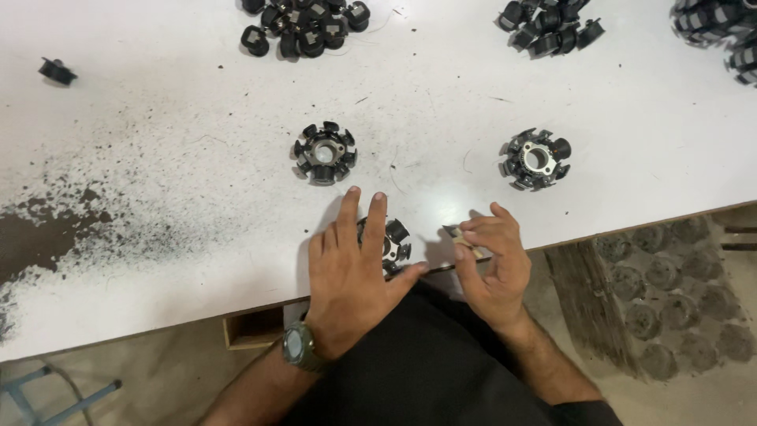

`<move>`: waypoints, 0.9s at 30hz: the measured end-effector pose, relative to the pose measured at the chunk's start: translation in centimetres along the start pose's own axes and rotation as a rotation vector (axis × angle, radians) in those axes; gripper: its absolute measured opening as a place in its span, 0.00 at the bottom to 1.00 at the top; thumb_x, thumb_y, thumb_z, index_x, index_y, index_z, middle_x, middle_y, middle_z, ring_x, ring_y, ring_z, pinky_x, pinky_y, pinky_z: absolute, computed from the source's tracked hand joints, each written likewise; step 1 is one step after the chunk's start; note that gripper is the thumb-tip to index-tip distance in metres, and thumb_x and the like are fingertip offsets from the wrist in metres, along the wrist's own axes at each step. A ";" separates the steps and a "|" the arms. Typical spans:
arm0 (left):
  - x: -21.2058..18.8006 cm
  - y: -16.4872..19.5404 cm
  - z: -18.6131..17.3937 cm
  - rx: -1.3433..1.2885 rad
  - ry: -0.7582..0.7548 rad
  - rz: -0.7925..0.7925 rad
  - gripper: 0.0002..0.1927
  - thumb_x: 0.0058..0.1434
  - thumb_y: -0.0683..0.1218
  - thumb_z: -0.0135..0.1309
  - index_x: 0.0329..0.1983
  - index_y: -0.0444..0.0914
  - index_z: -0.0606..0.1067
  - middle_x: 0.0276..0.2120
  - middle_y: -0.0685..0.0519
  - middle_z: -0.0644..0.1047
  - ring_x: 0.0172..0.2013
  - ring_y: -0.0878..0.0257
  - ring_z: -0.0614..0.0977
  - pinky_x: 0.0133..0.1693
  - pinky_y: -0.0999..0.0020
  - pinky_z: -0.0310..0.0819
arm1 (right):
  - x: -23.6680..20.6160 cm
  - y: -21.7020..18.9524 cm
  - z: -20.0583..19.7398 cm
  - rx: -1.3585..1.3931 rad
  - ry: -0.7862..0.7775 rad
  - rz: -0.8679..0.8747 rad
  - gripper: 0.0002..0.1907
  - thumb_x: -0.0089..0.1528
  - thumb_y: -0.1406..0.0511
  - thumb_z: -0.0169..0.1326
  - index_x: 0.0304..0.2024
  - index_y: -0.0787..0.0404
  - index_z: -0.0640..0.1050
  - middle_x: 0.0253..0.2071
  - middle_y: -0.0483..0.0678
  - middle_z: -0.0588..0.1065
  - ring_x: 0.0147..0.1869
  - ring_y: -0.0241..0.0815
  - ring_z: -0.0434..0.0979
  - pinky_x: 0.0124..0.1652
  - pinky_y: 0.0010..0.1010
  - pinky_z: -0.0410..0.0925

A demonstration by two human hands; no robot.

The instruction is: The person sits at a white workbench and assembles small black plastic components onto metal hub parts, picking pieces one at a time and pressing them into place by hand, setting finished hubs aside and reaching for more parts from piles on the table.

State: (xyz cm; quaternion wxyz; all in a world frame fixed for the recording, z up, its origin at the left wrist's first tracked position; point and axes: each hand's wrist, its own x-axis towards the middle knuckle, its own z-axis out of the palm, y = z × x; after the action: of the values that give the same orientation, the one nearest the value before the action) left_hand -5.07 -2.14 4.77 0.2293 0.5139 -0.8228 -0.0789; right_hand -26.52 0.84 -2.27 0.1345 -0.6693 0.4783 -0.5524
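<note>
White table (158,158), three stators (324,153), two hands (347,268)

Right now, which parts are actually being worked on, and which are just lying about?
In hand:
- black ring-shaped part under the left hand
- small flat piece pinched by the right hand

Lying about:
- two similar ring parts
- piles of small black parts
- lone black part

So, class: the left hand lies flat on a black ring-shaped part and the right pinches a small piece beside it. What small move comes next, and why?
Probably bring the small piece leftward to the part. The left hand already pins the part flat on the table, and the right hand holds the piece just beside it, not yet touching.
</note>
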 end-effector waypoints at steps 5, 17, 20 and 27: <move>0.3 -0.3 -0.9 -0.120 0.030 0.188 0.18 0.54 0.45 0.62 0.48 0.40 0.74 0.63 0.42 0.69 0.67 0.44 0.70 0.62 0.48 0.67 | 0.4 -1.3 1.1 0.038 -0.080 -0.003 0.14 0.61 0.73 0.60 0.47 0.59 0.74 0.43 0.47 0.78 0.54 0.44 0.80 0.71 0.54 0.61; 0.1 -1.6 0.9 -0.246 0.013 0.049 0.16 0.54 0.42 0.63 0.44 0.33 0.74 0.54 0.41 0.74 0.54 0.45 0.76 0.51 0.53 0.74 | 0.6 -2.3 3.1 -0.071 -0.170 -0.016 0.14 0.58 0.73 0.62 0.45 0.59 0.75 0.43 0.48 0.78 0.53 0.46 0.80 0.68 0.56 0.62; -0.4 -1.6 1.3 -0.255 0.054 0.045 0.14 0.55 0.42 0.63 0.42 0.34 0.73 0.54 0.42 0.74 0.56 0.45 0.77 0.53 0.53 0.75 | 0.8 -2.4 3.3 -0.086 -0.185 -0.043 0.14 0.57 0.73 0.63 0.44 0.59 0.75 0.42 0.48 0.78 0.52 0.46 0.80 0.67 0.55 0.64; -1.2 -2.1 1.6 -0.278 0.050 -0.002 0.10 0.59 0.39 0.61 0.43 0.35 0.76 0.56 0.43 0.75 0.57 0.46 0.77 0.54 0.55 0.76 | 1.8 -2.5 3.2 -0.092 -0.237 -0.132 0.16 0.55 0.74 0.65 0.44 0.61 0.77 0.43 0.51 0.78 0.51 0.50 0.80 0.60 0.48 0.72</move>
State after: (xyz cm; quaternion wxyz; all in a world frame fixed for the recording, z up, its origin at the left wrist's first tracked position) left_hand -3.67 -2.25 2.19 0.3189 0.4797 -0.7974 -0.1796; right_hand -22.64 -0.46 -0.54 0.1227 -0.7652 0.4389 -0.4547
